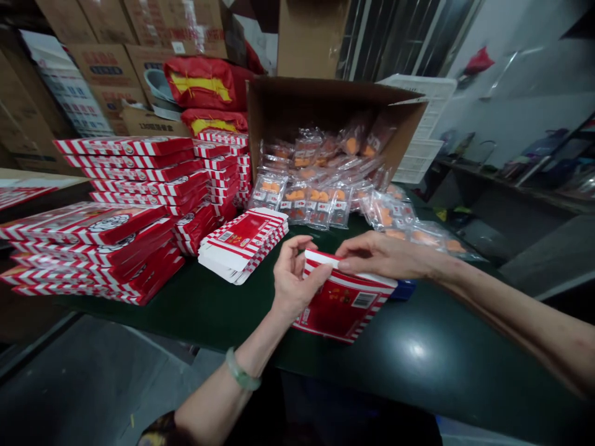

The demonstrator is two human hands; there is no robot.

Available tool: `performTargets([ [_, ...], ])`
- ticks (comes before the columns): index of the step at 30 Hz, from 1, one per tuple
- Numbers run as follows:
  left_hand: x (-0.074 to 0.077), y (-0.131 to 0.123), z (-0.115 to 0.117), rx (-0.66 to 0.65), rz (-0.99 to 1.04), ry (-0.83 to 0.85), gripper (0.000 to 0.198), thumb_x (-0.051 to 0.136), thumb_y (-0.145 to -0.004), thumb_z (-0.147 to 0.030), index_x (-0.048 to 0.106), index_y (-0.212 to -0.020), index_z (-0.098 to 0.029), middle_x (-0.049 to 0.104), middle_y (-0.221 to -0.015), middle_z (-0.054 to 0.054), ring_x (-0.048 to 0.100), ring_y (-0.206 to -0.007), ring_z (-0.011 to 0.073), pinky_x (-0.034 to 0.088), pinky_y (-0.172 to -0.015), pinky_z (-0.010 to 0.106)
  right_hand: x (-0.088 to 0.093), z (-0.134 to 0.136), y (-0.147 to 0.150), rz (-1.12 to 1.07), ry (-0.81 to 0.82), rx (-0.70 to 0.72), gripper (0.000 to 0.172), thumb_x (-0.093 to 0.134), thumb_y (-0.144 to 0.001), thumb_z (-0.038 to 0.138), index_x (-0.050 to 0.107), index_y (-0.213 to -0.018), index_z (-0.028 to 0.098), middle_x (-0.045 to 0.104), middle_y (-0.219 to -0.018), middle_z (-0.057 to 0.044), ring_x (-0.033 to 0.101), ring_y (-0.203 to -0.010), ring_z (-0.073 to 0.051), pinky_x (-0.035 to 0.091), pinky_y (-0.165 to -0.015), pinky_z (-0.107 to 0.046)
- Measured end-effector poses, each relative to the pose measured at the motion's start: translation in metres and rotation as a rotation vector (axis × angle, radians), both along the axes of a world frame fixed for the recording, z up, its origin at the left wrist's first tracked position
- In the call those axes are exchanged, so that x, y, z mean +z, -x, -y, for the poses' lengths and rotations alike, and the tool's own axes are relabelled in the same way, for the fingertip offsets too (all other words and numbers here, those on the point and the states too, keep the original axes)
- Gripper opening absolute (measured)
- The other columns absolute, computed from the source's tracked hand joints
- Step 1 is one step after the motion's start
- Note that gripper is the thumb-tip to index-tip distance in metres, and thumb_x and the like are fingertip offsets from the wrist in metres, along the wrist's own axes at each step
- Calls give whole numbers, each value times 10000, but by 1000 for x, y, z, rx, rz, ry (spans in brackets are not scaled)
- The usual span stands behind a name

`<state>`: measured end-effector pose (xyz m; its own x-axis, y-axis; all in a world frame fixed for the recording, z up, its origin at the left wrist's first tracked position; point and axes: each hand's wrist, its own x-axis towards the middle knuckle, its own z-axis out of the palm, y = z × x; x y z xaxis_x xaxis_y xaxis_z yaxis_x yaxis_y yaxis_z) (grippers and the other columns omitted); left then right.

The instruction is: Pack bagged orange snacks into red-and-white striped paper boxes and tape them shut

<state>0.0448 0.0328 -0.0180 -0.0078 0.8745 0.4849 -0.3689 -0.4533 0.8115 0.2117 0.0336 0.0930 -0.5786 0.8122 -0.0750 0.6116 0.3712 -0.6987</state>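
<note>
Your left hand (292,279) and right hand (381,255) both pinch the top edge of a red striped carton (346,303), held upright just above the dark worktop (418,359). Flat cartons (244,243) lie just behind; sachets (316,186) spill from a tipped box (325,99).

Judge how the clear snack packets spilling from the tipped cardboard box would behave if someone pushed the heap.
The clear snack packets look glossy, so they would probably slide over one another. They lie loosely heaped, spilling from the cardboard box, so a push likely scatters them. Being thin film, they probably flex.
</note>
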Motion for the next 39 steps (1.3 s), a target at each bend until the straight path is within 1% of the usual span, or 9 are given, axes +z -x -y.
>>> performTargets([
  [5, 0, -5, 7, 131, -13, -59, 424, 626, -746, -259, 461, -1133, -204, 521, -967, 34, 562, -740, 109, 482, -666, 230, 2, -2, 1, -14, -19, 39, 324, 610, -799, 309, 685, -1112, 273, 642, -647, 38, 492, -521, -95, 364, -471, -201],
  [9, 10, -8, 14, 201, -154, 157, 235, 516, -779, -201, 515, -1013, -181, 554, -851, 12, 543, -726, 122, 457, -662, 240, -5, 2, 4, -93, -74, 35, 381, 620, -799, 286, 648, -1179, 280, 691, -786, 34, 552, -614, -111, 440, -568, -228],
  [16, 18, -9, 13, 230, 24, 119, 337, 541, -638, -117, 456, -956, -186, 543, -897, 16, 550, -742, 112, 446, -644, 218, -11, 9, 5, -129, -275, 65, 355, 628, -788, 262, 669, -1139, 289, 720, -887, 33, 636, -762, -139, 493, -720, -259],
  [20, 18, -7, 15, 263, 43, 67, 275, 531, -639, -87, 472, -886, -193, 509, -818, -18, 502, -638, 78, 397, -568, 191, -8, 6, -2, 102, -365, 195, 374, 505, -890, 295, 592, -1253, 281, 699, -911, -17, 631, -790, -147, 478, -739, -266],
  [25, 9, -8, 12, 314, -14, 10, 169, 507, -642, -67, 542, -764, -179, 531, -849, 5, 534, -726, 111, 425, -635, 220, 0, 12, 1, 463, -488, 254, 429, 367, -962, 319, 443, -1384, 296, 598, -824, -36, 562, -700, -138, 424, -637, -259],
  [29, 2, -10, 7, 360, -37, -77, 56, 544, -737, -137, 582, -720, -174, 542, -929, 33, 561, -859, 144, 458, -770, 262, -5, 20, 13, 487, -554, 202, 393, 328, -975, 306, 509, -1321, 256, 533, -766, -22, 498, -632, -122, 373, -577, -250],
  [33, 2, -14, 2, 369, -53, -79, 62, 628, -756, -211, 577, -759, -177, 523, -880, 21, 551, -818, 129, 467, -769, 263, -17, 23, 9, 383, -590, 90, 350, 349, -968, 291, 604, -1196, 219, 548, -761, -32, 511, -657, -132, 394, -599, -265],
  [36, 1, -16, 0, 401, -98, -94, 64, 636, -757, -193, 587, -720, -174, 520, -851, 15, 543, -842, 128, 452, -800, 265, -22, 31, -9, 183, -506, -82, 387, 509, -894, 351, 569, -1250, 211, 627, -881, -56, 576, -722, -141, 450, -617, -262],
  [39, -3, -16, -1, 420, -116, -122, 56, 635, -765, -185, 605, -719, -178, 525, -875, 19, 542, -885, 133, 445, -818, 273, -25, 45, -27, 9, -383, -233, 295, 596, -832, 364, 676, -1038, 168, 678, -835, -47, 608, -687, -131, 464, -575, -235],
])
